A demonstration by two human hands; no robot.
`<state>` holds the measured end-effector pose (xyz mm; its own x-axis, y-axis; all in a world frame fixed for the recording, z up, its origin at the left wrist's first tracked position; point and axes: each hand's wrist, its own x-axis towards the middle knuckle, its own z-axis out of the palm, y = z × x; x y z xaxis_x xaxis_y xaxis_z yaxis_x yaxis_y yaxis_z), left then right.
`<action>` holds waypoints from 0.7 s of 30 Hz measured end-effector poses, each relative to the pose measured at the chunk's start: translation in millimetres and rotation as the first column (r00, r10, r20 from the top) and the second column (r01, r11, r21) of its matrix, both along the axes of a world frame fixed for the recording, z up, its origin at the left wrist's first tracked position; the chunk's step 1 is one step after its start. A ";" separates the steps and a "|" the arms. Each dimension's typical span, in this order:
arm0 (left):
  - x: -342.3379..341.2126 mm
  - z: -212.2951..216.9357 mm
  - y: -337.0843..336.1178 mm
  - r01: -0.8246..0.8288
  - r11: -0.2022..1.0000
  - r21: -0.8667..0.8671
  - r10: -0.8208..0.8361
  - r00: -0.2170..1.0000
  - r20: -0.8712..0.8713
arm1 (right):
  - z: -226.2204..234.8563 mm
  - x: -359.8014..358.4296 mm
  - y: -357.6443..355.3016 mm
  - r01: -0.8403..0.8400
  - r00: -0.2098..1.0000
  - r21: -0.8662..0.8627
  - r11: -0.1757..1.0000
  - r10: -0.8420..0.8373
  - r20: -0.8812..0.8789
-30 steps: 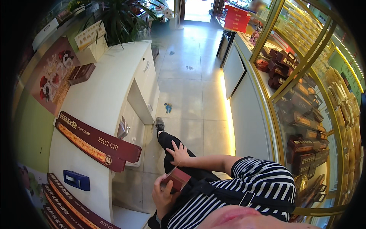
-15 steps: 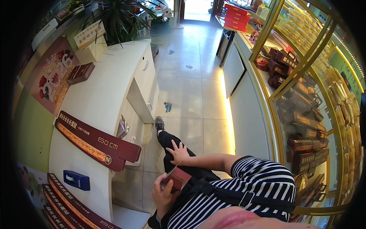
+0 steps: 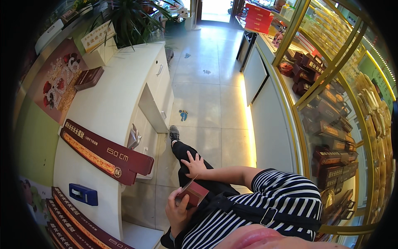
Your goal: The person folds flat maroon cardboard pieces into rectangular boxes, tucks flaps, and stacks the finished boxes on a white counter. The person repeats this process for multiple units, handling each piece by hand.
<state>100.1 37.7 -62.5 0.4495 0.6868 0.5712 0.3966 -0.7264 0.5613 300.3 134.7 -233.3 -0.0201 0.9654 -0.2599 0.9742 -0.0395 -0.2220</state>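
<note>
My left hand [image 3: 177,209] is closed around a small dark red folded card or carton [image 3: 197,193]; its thumb presses on the face and a thin flap sticks up at the edge. Spread fingers show on my right hand [image 3: 194,165], which rests on the black trousers [image 3: 180,151] over my leg, holding nothing. To the left, a long flat maroon carton [image 3: 105,153] lies across the white counter [image 3: 112,91], one end jutting over its edge. A blue tape dispenser [image 3: 83,195] sits nearer on the same counter.
Several more long maroon cartons [image 3: 78,224] lie at the lower left. Small dark red boxes [image 3: 89,78] and a potted plant [image 3: 132,20] stand farther along the counter. On the right, a gold-framed glass case [image 3: 290,83] holds handled boxes. Tiled floor [image 3: 199,99] runs between them.
</note>
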 end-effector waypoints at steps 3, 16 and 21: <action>1.9 0.7 1.1 -0.012 1.000 -0.015 0.011 1.000 -0.005 | -1.1 -1.2 0.1 -0.001 1.000 0.006 1.000 0.001 -0.005; -4.6 -2.8 -4.1 -0.083 0.996 0.020 0.082 0.996 0.044 | -6.2 0.7 6.0 -0.008 1.000 -0.117 0.993 0.010 0.016; -13.1 1.2 -14.6 -0.147 0.989 0.011 0.147 0.989 -0.008 | -17.3 -7.4 9.6 -0.014 1.000 -0.097 0.995 0.011 -0.026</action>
